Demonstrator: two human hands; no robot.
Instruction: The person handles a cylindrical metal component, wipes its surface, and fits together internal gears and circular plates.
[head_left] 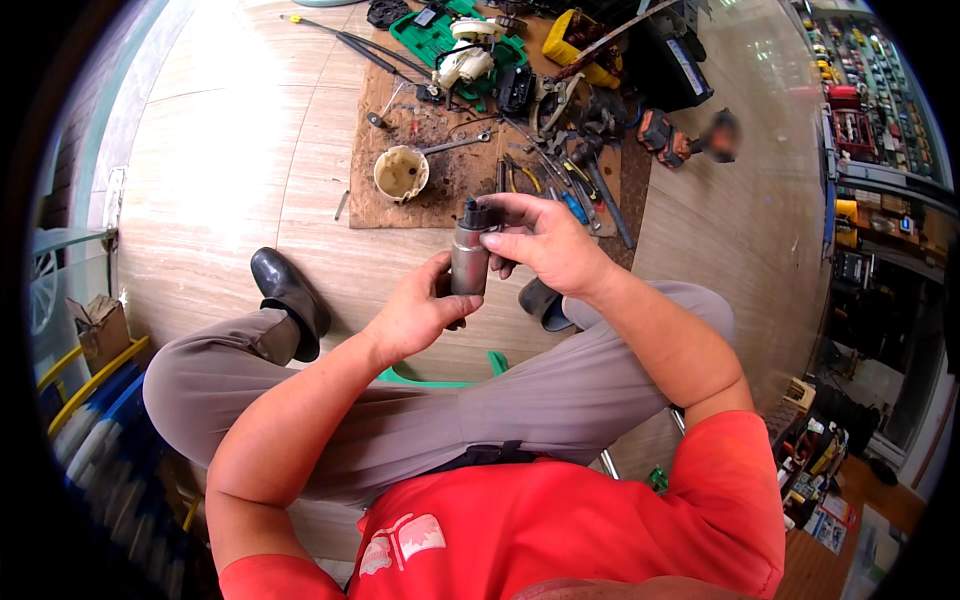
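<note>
Upright between my hands is a silver metal cylinder with a black plastic top, which looks like a fuel pump (pixel 468 262). Around its lower body, the fingers and thumb of my left hand (pixel 412 308) are closed. My right hand (pixel 552 238) grips the upper part, with its thumb on the metal side and its index finger by the black top. Some of the fingers are hidden behind the cylinder. Both hands are above the floor, in front of my lap.
Ahead, a stained cardboard sheet (pixel 375 150) carries a cream cup (pixel 401 174), a wrench (pixel 455 144), pliers (pixel 524 175) and a hammer (pixel 603 190). White and green plastic parts (pixel 465 62) lie farther back. A cordless drill (pixel 663 137) rests at the right. Crowded shelves (pixel 855 130) stand far right.
</note>
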